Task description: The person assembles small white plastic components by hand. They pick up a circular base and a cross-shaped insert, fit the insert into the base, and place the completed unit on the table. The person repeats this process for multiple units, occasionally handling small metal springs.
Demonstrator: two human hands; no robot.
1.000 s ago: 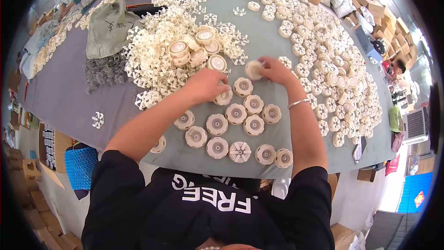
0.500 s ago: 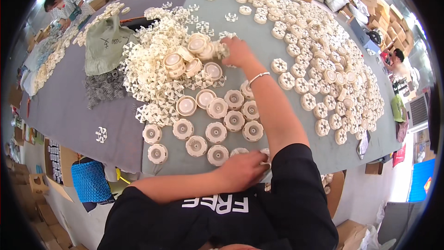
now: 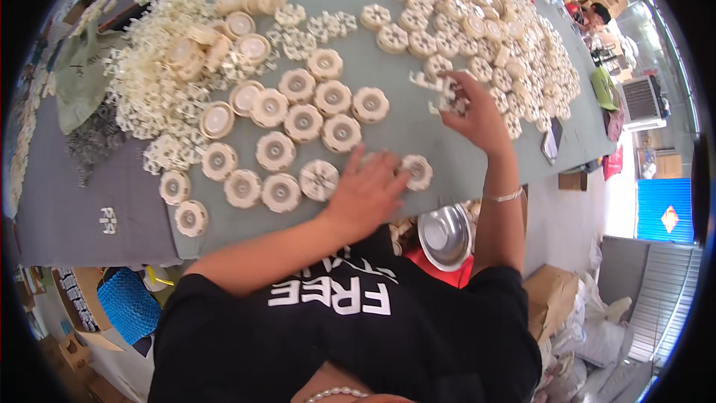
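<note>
Cream pronged plastic pieces (image 3: 446,94) are pinched between the thumb and fingers of my right hand (image 3: 477,112), raised over the table's right part. My left hand (image 3: 365,192) lies with fingers spread at the near edge of the laid-out discs, partly covering one. Close to its fingertips is a round cream disc (image 3: 418,172). On its other side sits a disc with a spoked insert (image 3: 319,180). Several scalloped cream discs with round centers (image 3: 303,122) lie face up in loose rows beyond. A heap of loose pronged pieces (image 3: 153,67) with stacked caps on it stands at the left.
Many spoked discs (image 3: 447,19) cover the table's far right. A green sack (image 3: 82,78) and dark springs (image 3: 97,145) lie left. Below the near edge is a metal bowl (image 3: 445,236). Another person (image 3: 597,15) is at the far right.
My right hand has come from the heap toward the right with pronged pieces. My left hand has shifted forward among the discs, and one disc beside it now shows a spoked insert. The view has turned.
</note>
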